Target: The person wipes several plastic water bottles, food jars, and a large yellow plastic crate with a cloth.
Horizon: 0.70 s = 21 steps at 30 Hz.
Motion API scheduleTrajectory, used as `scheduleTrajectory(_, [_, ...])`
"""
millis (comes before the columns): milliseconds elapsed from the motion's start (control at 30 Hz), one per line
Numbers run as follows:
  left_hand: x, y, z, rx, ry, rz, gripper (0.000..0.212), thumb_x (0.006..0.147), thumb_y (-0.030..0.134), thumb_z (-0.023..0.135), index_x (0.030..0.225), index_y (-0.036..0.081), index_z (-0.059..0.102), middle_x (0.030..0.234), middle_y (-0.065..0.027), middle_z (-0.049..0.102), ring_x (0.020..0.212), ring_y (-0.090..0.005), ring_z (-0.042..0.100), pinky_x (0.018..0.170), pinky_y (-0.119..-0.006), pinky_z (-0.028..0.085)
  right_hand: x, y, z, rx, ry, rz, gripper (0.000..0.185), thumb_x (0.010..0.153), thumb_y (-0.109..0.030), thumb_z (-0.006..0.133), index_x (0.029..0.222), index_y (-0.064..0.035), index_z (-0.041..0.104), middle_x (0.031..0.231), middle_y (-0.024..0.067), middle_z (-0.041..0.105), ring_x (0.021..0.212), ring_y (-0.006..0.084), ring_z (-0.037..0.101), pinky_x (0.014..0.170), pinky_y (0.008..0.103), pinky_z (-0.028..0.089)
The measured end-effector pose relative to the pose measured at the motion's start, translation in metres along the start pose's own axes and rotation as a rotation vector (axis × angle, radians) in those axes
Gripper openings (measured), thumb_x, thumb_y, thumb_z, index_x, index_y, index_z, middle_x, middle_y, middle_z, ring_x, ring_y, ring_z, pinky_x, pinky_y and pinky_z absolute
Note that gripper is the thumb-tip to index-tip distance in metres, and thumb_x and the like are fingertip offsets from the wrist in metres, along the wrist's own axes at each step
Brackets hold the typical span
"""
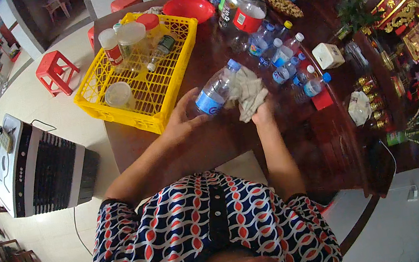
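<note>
A clear plastic bottle [211, 98] with a blue label and blue cap is held tilted above the dark wooden table [180, 151]. Around its base are the fingers of my left hand [183, 116]. My right hand [263, 110] grips a crumpled grey-beige cloth [250, 93], which lies against the bottle's upper side near the cap. Just left of the bottle stands a yellow plastic crate [179, 103]. Inside it are a clear jar with a pale lid [132, 41], a red-lidded jar [149, 22], a white-capped container [110, 44], a small bottle lying down [162, 49] and a round lidded tub [119, 95].
Several plastic bottles [283, 56] crowd the table's right side. Behind them are a larger red-labelled bottle [249, 14], a red basin [188, 9] and a plate of peanuts [284, 6]. A white tissue box [327, 55] sits farther right. An air cooler [49, 165] and red stool [56, 72] stand left.
</note>
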State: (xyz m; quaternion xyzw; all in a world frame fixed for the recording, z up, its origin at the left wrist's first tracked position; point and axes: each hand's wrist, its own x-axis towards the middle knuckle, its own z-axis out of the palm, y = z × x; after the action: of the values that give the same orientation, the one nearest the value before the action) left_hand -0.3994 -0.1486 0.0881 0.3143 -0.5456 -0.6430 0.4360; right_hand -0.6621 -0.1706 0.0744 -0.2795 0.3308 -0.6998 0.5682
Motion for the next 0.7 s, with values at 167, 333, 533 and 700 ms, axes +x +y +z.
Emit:
scheduleTrajectory(167, [0.015,-0.078,-0.002,0.351,0.008,0.248,0.082,0.08,0.011,0.078,0.151,0.005,0.036,0.138,-0.0194,0.049,0.126,-0.0335,0.05,0.108,-0.042,0.042,-0.025,0.016,0.04,-0.548,-0.25,-0.176,0.073,0.092,-0.028,0.072,0.151,-0.003,0.037,0.145,0.0134,0.048,0.13,0.0261,0.051,0.111,0.0394,0.04])
scheduleTrajectory(333, [0.014,-0.109,-0.026,0.763,0.081,0.358,0.081,0.072,0.017,0.08,0.143,0.003,0.043,0.127,-0.0232,0.056,0.118,-0.0429,0.052,0.1,-0.048,0.044,-0.051,0.081,0.002,-0.819,-0.226,-0.152,0.085,0.085,-0.021,0.079,0.151,-0.0001,0.03,0.145,0.0168,0.048,0.133,0.0276,0.048,0.111,0.041,0.039])
scheduleTrajectory(533, [0.006,-0.104,-0.026,0.872,0.083,0.257,0.081,0.071,0.021,0.08,0.14,0.004,0.043,0.121,-0.0218,0.055,0.113,-0.0434,0.053,0.097,-0.05,0.044,-0.06,0.088,-0.003,-0.747,-0.234,0.002,0.068,0.087,-0.007,0.073,0.146,0.0014,0.041,0.137,0.0113,0.056,0.125,0.0199,0.054,0.109,0.0344,0.041])
scheduleTrajectory(700, [0.006,-0.111,-0.025,1.037,0.115,0.287,0.085,0.069,0.028,0.083,0.14,0.005,0.043,0.118,-0.0208,0.054,0.109,-0.0424,0.053,0.095,-0.05,0.044,-0.049,0.046,0.054,-0.921,-0.244,-0.317,0.073,0.082,-0.012,0.079,0.145,-0.0011,0.045,0.139,0.0178,0.054,0.127,0.0297,0.054,0.108,0.0408,0.042])
